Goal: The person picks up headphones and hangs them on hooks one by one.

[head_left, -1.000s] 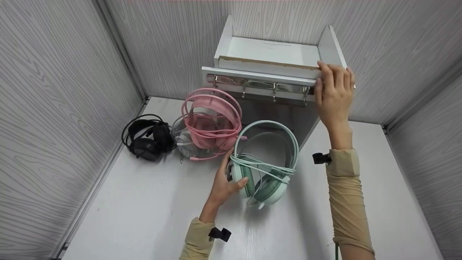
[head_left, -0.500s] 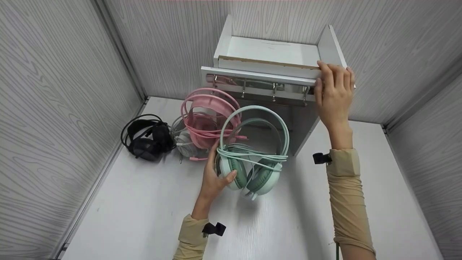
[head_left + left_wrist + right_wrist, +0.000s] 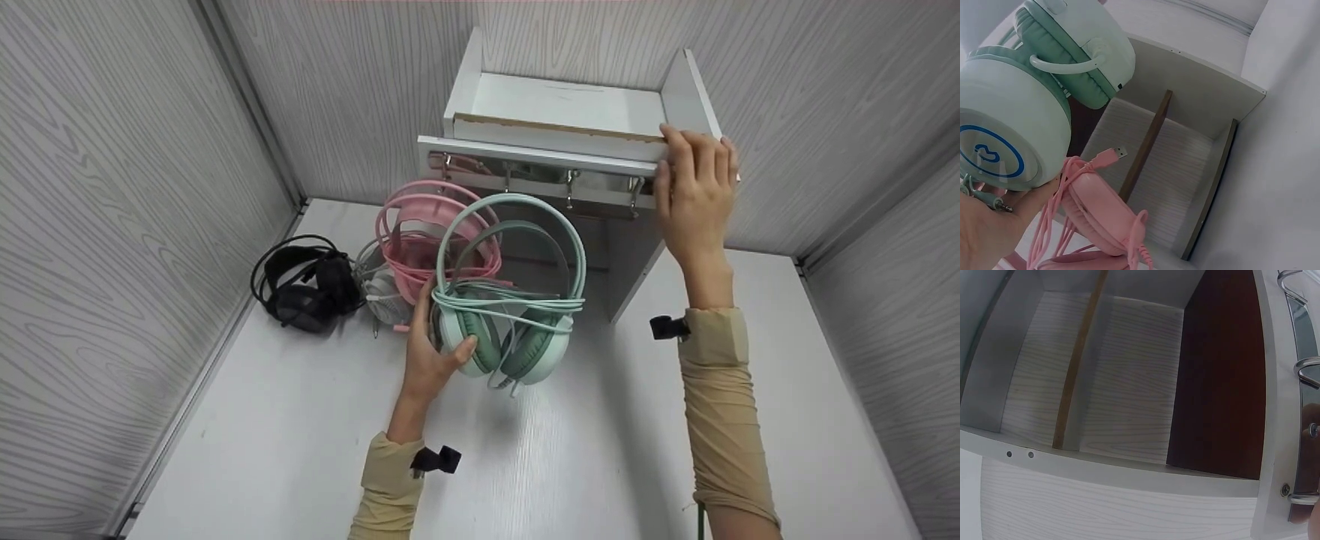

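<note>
My left hand (image 3: pixel 424 367) grips a mint-green headset (image 3: pixel 549 352) by its left ear cup, thumb over the cushion. The headset hangs above the table, headband up, its cable wound round the cups. In the left wrist view, the ear cup (image 3: pixel 1010 107) carries a blue logo, and a bare metal plug shows near the palm. My right hand (image 3: pixel 697 199) holds the right end of a white rack (image 3: pixel 547 154), fingers over its top edge and thumb at the front. Metal hooks (image 3: pixel 570 191) line the rack's front strip. The right wrist view shows only a sliver of that hand.
A pink headset (image 3: pixel 424 259) stands behind the mint-green one, partly covered by it. Left of it lie a grey headset (image 3: pixel 386 296) and a black headset (image 3: pixel 300 306) on the white table (image 3: pixel 285 420). Grey wood-patterned walls (image 3: pixel 127 187) enclose the table.
My left hand has carried the mint-green headset up, leftward and toward the rack; it now overlaps more of the pink headset. The right hand stays in place on the rack.
</note>
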Motion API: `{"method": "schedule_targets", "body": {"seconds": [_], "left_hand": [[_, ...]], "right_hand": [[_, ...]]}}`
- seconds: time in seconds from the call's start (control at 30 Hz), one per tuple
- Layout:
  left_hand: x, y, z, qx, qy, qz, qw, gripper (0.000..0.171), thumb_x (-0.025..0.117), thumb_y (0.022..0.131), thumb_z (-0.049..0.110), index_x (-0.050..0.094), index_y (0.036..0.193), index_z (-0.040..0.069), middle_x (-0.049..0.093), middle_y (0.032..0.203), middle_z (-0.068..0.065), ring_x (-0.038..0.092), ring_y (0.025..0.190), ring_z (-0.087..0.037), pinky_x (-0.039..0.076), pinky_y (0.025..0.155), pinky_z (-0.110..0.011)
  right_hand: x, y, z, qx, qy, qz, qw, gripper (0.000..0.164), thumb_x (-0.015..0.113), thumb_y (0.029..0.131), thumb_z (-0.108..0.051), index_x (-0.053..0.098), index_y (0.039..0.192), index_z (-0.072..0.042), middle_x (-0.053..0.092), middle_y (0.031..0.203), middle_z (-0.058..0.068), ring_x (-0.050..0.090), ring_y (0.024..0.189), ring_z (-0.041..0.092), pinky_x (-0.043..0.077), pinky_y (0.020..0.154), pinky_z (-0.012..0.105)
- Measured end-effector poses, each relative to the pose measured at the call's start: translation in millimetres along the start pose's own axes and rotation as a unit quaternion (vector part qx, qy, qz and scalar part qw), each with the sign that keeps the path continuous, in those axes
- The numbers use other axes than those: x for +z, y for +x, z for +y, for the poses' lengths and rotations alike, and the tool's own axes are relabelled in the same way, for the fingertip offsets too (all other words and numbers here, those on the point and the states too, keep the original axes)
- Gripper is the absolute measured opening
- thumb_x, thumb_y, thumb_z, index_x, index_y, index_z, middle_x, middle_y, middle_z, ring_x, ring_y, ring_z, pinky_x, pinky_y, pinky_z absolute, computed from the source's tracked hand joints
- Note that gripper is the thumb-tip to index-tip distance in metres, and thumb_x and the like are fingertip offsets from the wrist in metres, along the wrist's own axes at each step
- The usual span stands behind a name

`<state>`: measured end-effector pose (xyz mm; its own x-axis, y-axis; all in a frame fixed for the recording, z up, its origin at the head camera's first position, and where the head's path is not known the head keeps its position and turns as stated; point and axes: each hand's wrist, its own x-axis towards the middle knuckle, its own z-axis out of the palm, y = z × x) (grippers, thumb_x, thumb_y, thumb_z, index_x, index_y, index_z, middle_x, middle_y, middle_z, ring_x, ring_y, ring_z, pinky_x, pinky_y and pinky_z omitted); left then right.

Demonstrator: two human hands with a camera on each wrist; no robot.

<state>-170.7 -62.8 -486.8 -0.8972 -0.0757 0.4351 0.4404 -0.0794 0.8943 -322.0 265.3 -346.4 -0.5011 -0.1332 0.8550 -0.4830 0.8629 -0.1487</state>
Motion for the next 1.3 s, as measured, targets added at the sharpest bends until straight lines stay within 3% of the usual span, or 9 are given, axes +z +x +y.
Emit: {"method": "schedule_targets", "body": {"seconds": [0.4, 0.67, 0.9, 1.3], "left_hand": [[-1.6, 19.5, -4.3, 0.006, 0.038, 0.011, 0.9992, 0.104, 0.076, 0.074, 0.034, 0.025, 0.160, 0.005, 0.033, 0.160, -0.015, 0.030, 0.148, -0.026, 0.019, 0.119, -0.054], [3.1, 25.0, -12.3, 0.039, 0.056, 0.015, 0.9976, 0.106, 0.080, 0.071, 0.028, 0.027, 0.159, 0.004, 0.035, 0.161, -0.011, 0.029, 0.149, -0.026, 0.018, 0.120, -0.055], [12.7, 22.5, 18.5, 0.051, 0.088, 0.019, 0.9947, 0.101, 0.081, 0.071, 0.013, 0.028, 0.154, -0.009, 0.038, 0.156, -0.026, 0.035, 0.146, -0.038, 0.024, 0.118, -0.057], [21.3, 19.4, -1.3, 0.069, 0.107, 0.035, 0.9913, 0.103, 0.084, 0.068, 0.007, 0.028, 0.153, -0.010, 0.038, 0.155, -0.026, 0.037, 0.144, -0.038, 0.029, 0.117, -0.053]], "right_hand": [[0.3, -1.8, 0.8, 0.004, 0.003, -0.001, 1.000, 0.037, 0.045, 0.107, -0.025, 0.058, 0.141, -0.016, 0.058, 0.128, 0.014, 0.048, 0.124, 0.033, 0.017, 0.122, 0.046], [-0.6, -1.4, 1.4, 0.004, 0.001, 0.002, 1.000, 0.037, 0.045, 0.107, -0.025, 0.058, 0.141, -0.016, 0.058, 0.127, 0.014, 0.048, 0.123, 0.033, 0.018, 0.121, 0.046], [-0.8, -1.2, 0.3, 0.003, 0.001, 0.008, 1.000, 0.037, 0.045, 0.106, -0.025, 0.058, 0.140, -0.016, 0.059, 0.127, 0.014, 0.049, 0.122, 0.033, 0.018, 0.121, 0.046], [-0.1, -1.5, -1.0, 0.003, 0.006, 0.011, 1.000, 0.037, 0.047, 0.106, -0.025, 0.059, 0.140, -0.016, 0.059, 0.127, 0.013, 0.049, 0.123, 0.033, 0.019, 0.121, 0.047]]}}
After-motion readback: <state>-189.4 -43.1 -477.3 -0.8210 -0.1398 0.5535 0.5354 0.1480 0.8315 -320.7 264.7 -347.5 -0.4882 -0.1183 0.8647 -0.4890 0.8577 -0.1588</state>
